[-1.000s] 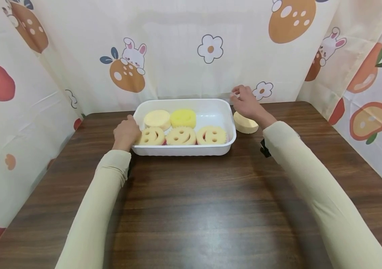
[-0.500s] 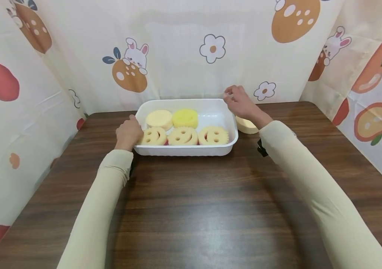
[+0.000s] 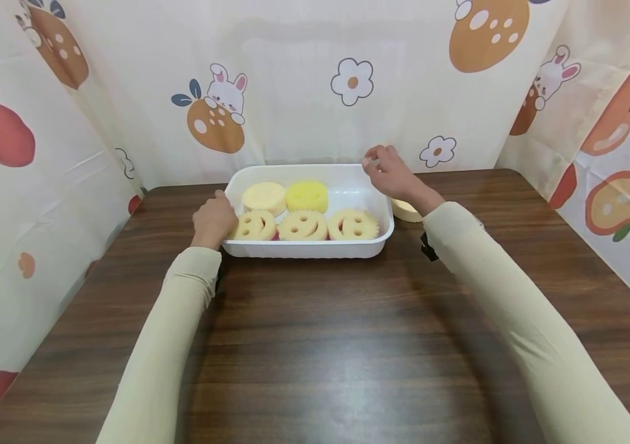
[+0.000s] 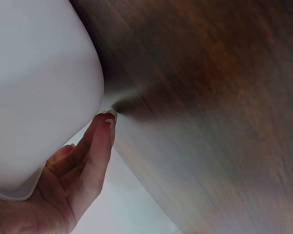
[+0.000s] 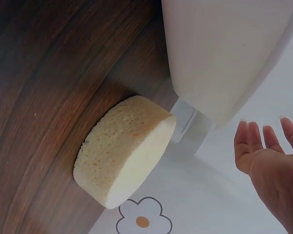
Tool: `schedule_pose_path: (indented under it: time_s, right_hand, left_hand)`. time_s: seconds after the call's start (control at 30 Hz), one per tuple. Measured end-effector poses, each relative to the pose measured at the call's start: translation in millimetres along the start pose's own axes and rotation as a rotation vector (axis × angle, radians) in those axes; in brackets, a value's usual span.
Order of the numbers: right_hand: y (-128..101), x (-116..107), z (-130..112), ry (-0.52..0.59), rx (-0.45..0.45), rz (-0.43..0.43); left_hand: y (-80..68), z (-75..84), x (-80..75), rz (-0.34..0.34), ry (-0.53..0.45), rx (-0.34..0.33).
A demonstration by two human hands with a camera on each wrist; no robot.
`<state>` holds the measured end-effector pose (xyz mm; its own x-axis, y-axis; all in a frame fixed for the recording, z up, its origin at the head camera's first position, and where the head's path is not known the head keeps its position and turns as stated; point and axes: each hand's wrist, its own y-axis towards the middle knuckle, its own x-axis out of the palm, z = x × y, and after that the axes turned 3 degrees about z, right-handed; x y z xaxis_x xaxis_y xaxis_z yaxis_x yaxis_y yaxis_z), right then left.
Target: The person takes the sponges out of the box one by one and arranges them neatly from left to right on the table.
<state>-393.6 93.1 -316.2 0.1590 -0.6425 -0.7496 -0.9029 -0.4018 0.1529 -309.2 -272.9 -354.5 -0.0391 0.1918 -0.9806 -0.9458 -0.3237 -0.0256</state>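
Observation:
A white plastic tray [image 3: 301, 250] stands at the back of the table. My left hand [image 3: 214, 219] grips its left end; in the left wrist view the fingers [image 4: 98, 151] lie along the outer wall, with the rim by the palm. Inside the tray, three cream smiley-face sponges [image 3: 304, 226] fill the front row, and a yellow sponge [image 3: 307, 197] and a plain cream one [image 3: 264, 197] sit behind. My right hand [image 3: 391, 176] hovers by the back right corner, fingers loosely bent, holding nothing. Below it a thick round cream sponge [image 5: 124, 151] lies beside the tray.
The brown wood-grain table [image 3: 315, 345] stretches toward me in front of the tray. A printed curtain [image 3: 293, 80] hangs right behind the tray, and patterned curtains also flank the table on the left and right.
My right hand has moved left from over the loose round sponge to the tray's back right corner. The left hand keeps its grip. The whole scene has shifted slightly right in view.

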Motion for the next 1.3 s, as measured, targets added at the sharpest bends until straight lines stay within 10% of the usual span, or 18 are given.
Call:
schedule_pose_path:
  time_s: [1.3]
  right_hand:
    - [5.5,24.6,-5.0,0.005,-0.002,-0.006]
  left_hand:
    - [-1.3,1.6,-3.1,-0.005,-0.005,-0.009]
